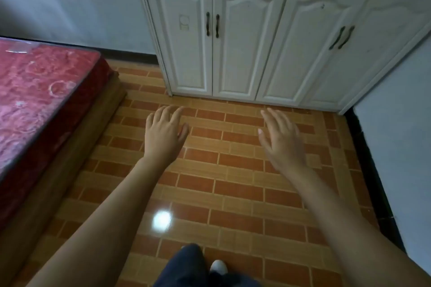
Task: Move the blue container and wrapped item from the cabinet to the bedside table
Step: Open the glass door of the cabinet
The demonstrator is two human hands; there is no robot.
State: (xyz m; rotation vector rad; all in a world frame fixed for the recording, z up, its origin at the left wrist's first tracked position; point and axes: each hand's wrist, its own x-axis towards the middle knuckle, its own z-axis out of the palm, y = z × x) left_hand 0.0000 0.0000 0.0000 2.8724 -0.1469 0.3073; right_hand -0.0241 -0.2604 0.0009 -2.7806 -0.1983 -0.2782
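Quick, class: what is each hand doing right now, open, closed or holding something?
Left hand: open, fingers spread, holding nothing.
Right hand: open, fingers spread, holding nothing.

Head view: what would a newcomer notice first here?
Two bare hands, the left hand and the right hand, are spread open and empty above the orange tiled floor. Ahead stands a white cabinet with closed doors; a red mattress lies left.

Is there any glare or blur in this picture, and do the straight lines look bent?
Head view: a bright glare spot sits on the shiny floor tiles; both the left hand and right hand look slightly soft; the cabinet edges lean and curve from the wide-angle lens; lighting is dim overall.
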